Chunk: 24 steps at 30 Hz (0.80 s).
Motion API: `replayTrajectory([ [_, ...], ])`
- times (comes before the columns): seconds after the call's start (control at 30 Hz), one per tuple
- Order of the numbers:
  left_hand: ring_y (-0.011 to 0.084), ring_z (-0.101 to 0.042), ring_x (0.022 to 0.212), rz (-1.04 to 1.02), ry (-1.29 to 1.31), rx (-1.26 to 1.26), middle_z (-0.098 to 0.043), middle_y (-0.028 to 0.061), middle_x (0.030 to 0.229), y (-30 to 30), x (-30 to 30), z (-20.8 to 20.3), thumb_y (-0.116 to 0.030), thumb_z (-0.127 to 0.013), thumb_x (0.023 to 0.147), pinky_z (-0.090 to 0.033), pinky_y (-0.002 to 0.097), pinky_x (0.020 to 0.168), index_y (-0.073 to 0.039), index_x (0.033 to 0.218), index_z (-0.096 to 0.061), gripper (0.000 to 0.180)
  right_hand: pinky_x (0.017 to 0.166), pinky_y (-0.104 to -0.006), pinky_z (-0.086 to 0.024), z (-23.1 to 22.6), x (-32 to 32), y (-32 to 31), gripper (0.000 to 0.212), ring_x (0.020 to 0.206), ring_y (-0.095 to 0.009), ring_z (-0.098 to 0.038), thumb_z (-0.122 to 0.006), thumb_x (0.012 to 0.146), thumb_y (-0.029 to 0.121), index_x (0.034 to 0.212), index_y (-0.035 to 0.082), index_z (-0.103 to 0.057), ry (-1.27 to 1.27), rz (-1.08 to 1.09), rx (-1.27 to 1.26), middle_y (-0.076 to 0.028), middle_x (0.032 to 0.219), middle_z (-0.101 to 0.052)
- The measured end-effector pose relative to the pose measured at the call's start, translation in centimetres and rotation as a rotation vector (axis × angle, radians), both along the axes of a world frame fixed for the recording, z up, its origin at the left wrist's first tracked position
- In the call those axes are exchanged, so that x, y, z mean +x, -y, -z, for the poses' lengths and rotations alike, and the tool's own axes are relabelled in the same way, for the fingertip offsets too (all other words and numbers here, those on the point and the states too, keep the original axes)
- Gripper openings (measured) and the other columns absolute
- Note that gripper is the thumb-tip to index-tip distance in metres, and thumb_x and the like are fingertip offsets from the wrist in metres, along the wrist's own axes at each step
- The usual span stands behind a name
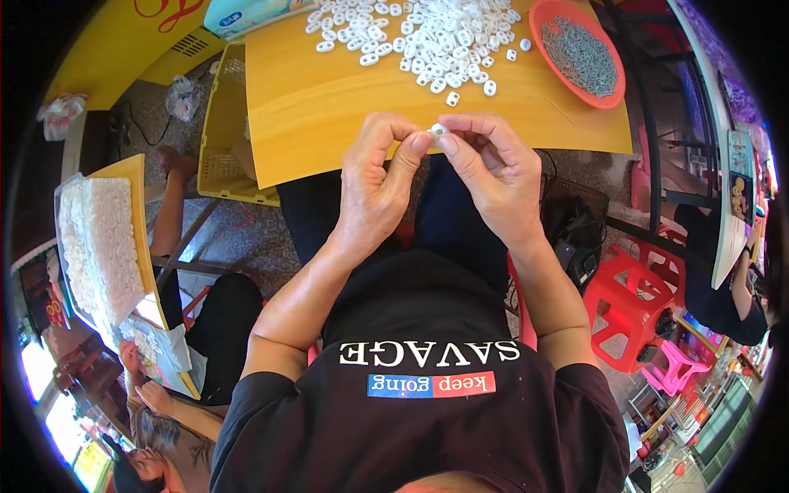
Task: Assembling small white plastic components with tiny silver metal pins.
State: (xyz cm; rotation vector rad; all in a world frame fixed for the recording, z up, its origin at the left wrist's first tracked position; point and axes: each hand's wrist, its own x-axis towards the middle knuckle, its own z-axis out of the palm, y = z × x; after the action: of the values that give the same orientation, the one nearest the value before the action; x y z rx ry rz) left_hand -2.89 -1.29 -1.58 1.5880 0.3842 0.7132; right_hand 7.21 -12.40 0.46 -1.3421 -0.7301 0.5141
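We hold one small white oval plastic piece (438, 130) between both hands just off the near edge of the yellow wooden tabletop (329, 107), above our lap; our left hand (380, 185) pinches it with thumb and forefinger from the left, and our right hand (491, 168) pinches it from the right, the remaining fingers curled loosely. Whether a metal part already sits inside the piece we cannot tell, since our fingertips cover most of it. To do this well, we judge that the grip should sit on the edges of the piece so its middle is open to view, with both wrists braced close together for steadiness. Working near the table edge seems wise, so a dropped piece lands on the wood, not the floor. The heap of loose white plastic pieces (419, 33) lies well within reach ahead, and the orange round plastic dish of small grey metal parts (579, 53) stands to its right, near our right hand
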Motion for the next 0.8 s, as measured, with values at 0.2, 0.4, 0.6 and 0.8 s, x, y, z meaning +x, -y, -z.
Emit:
replayTrajectory([
  [0.2, 0.0052, -0.045, 0.078, 0.098, -0.102, -0.090, -0.052, -0.0021, 0.085, 0.0, -0.2, -0.4, -0.016, -0.054, 0.097, -0.039, 0.0190, 0.072, -0.002, 0.094, -0.055, 0.014, 0.073, -0.0224, -0.050, 0.0, 0.1, 0.1, 0.016, 0.083, -0.010, -0.061, -0.063, 0.088, -0.001, 0.103, -0.006, -0.062, 0.049, 0.012, 0.011, -0.008, 0.098, -0.064],
  [0.4, 0.0042, -0.046, 0.078, 0.001, -0.059, -0.213, -0.053, -0.0022, 0.084, 0.6, -0.1, -0.8, -0.018, -0.054, 0.098, -0.039, 0.0180, 0.071, -0.002, 0.094, -0.056, 0.016, 0.079, -0.0199, -0.046, 0.5, 0.4, 0.1, 0.021, 0.089, -0.008, -0.058, -0.059, 0.090, -0.002, 0.111, -0.005, -0.058, -0.158, 0.153, 0.135, -0.005, 0.099, -0.062],
  [0.6, 0.0050, -0.048, 0.076, -0.001, -0.056, -0.242, -0.057, -0.0004, 0.081, 0.6, 0.2, -0.9, -0.015, -0.057, 0.096, -0.041, 0.0196, 0.069, 0.000, 0.092, -0.057, 0.015, 0.076, -0.0195, -0.047, 0.1, -0.2, -0.1, 0.025, 0.087, -0.008, -0.058, -0.061, 0.091, 0.001, 0.115, -0.004, -0.058, -0.217, 0.056, 0.070, -0.005, 0.100, -0.063],
  [0.8, 0.0067, -0.049, 0.076, 0.021, -0.099, -0.225, -0.057, 0.0008, 0.080, 0.6, 0.2, -1.1, -0.014, -0.058, 0.095, -0.041, 0.0220, 0.069, 0.001, 0.090, -0.057, 0.016, 0.076, -0.0214, -0.048, 0.6, 0.2, 0.3, 0.025, 0.089, -0.010, -0.061, -0.060, 0.092, 0.006, 0.115, -0.004, -0.059, -0.261, 0.020, 0.099, -0.007, 0.104, -0.065],
])
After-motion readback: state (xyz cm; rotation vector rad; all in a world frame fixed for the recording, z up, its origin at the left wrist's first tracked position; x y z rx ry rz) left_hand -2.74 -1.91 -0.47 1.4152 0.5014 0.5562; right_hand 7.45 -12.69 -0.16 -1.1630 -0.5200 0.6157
